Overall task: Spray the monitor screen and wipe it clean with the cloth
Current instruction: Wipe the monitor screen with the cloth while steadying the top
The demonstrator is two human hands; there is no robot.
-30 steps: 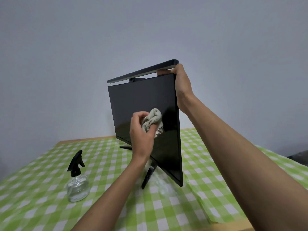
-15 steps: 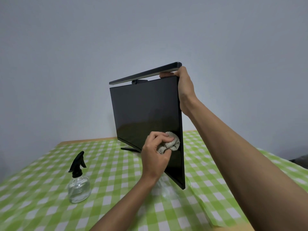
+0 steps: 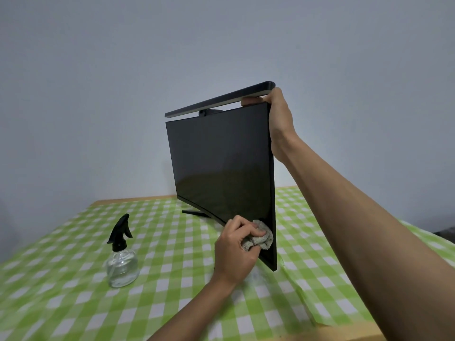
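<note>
On checked tablecloth (image 3: 172,274): spray bottle (image 3: 122,257), contents unclear; left hand (image 3: 235,252) fingers clamp cloth (image 3: 261,238), right hand (image 3: 279,119) grips monitor (image 3: 221,163).

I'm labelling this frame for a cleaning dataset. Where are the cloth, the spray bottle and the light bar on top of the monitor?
cloth (image 3: 262,238): head view, bunched folds beside the fingers.
spray bottle (image 3: 122,267): head view, clear glass body.
light bar (image 3: 219,100): head view, middle of its length.

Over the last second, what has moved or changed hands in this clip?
The left hand slid the cloth down the monitor screen from mid-height to its lower right corner. Nothing was taken or released. The right hand still grips the top right corner; the spray bottle stayed standing on the tablecloth.
</note>
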